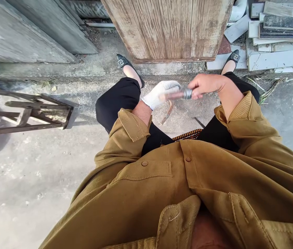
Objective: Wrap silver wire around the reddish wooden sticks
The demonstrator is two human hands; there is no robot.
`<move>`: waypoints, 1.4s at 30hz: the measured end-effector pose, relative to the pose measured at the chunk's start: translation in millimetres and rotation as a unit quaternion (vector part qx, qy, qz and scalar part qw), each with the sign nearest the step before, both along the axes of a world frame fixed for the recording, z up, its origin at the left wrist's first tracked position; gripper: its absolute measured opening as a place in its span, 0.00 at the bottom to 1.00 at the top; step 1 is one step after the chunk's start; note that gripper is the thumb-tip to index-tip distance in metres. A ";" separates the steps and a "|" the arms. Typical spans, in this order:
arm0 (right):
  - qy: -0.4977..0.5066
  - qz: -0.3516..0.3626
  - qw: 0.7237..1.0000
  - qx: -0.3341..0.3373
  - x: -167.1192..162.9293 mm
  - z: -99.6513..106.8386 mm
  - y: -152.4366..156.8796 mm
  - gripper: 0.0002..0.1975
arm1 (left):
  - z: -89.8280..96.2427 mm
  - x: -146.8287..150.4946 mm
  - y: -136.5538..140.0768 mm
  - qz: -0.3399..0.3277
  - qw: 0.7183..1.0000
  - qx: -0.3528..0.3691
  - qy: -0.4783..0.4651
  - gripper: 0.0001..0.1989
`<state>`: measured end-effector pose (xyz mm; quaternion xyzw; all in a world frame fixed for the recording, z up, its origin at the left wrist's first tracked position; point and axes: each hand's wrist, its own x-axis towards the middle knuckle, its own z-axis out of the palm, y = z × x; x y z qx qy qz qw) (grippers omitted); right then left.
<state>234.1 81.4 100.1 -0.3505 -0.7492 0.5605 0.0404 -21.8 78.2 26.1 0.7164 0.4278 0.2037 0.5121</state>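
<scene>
Stick, blurred, upper centre of the frame: the gloved left hand is closed round it; the right hand curls against its wire, hold unclear.

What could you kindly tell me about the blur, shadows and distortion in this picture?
Head view: motion blur smears the silver-banded brown object at the right hand and softens the gloved left hand, while the weathered wooden panel shows crisp grain; head view: soft shadow on the concrete ground beside the wooden frame; head view: wide-angle stretch makes the brown shirt loom large.
</scene>
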 end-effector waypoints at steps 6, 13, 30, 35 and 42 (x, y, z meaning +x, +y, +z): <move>0.077 -0.318 0.943 0.060 24.0 -15.1 19.1 0.35 | 9.1 1.4 -1.5 -0.060 0.990 -0.080 -0.098 0.16; -0.369 -0.182 0.904 0.113 9.5 -13.4 24.1 0.12 | 21.1 -2.2 -5.2 -0.106 0.987 -0.099 -0.065 0.11; 0.007 -0.073 0.994 -0.075 -2.8 -4.1 4.1 0.17 | -7.6 1.8 1.8 -0.007 1.000 -0.019 -0.013 0.10; 0.029 -0.429 0.903 -0.002 -1.2 3.3 10.5 0.19 | -7.8 1.0 -1.3 -0.046 0.992 -0.076 -0.095 0.15; -0.323 -0.225 0.913 0.105 6.0 3.3 18.0 0.22 | 5.0 -8.2 -0.8 -0.077 0.985 -0.074 -0.135 0.24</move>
